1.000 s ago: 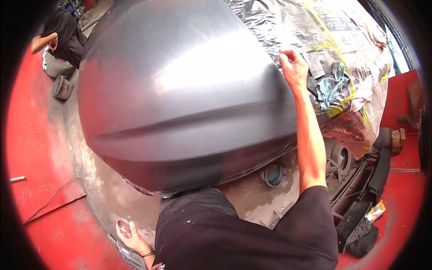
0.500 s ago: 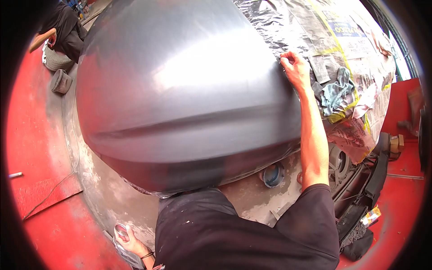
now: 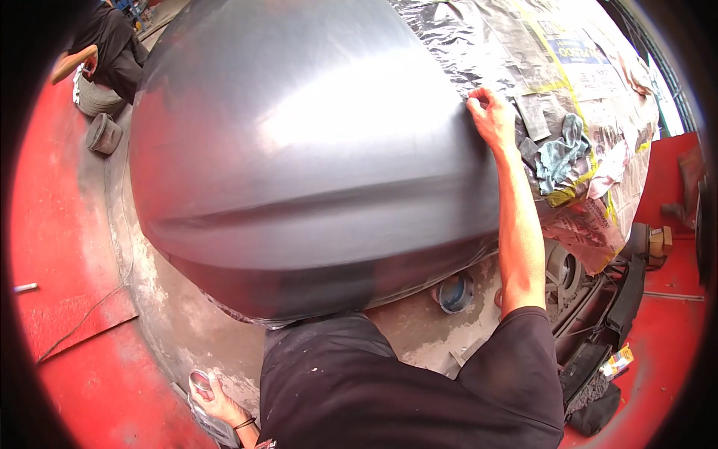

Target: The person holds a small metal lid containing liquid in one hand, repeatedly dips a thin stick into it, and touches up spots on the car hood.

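A dark grey, smooth car hood (image 3: 299,172) fills the middle of the head view, with a bright reflection on it. At its right edge is my right hand (image 3: 493,118), fingers curled and pinched together beside the masking plastic (image 3: 452,45). Whatever those fingertips hold, if anything, is too small to make out. Down at the lower left, away from the hood, my left hand (image 3: 222,404) grips a small round tin (image 3: 200,381), its rim facing up. A dark band circles that wrist.
Newspaper and plastic sheeting (image 3: 591,82) cover the car at right, with a teal rag (image 3: 561,153) on top. Below the hood stands a bucket (image 3: 453,292). Black car parts (image 3: 598,329) lie at right. Another person (image 3: 112,45) is at upper left, near a tire (image 3: 97,97).
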Demonstrator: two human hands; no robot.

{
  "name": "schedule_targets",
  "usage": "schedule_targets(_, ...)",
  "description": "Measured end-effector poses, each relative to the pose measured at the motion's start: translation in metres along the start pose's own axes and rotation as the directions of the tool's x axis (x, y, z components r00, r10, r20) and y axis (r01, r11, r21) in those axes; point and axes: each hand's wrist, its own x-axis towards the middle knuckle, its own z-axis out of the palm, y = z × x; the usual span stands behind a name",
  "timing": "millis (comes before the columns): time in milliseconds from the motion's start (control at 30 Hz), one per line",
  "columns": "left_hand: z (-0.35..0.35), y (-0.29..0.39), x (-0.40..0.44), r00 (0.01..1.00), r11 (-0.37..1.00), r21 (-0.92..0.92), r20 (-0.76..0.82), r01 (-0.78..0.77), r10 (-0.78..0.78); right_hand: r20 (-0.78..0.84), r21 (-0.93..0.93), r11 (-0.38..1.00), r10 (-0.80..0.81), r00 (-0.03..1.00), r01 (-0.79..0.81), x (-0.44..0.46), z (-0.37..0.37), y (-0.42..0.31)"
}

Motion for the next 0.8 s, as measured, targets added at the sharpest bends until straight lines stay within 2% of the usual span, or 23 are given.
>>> schedule_targets(800,0.006,0.009,0.000,0.999,0.999,-0.023,0.011,-0.043,0.044,-0.017,0.008,1.000,0.009,1.000,-0.009,0.000,0.000,-0.007)
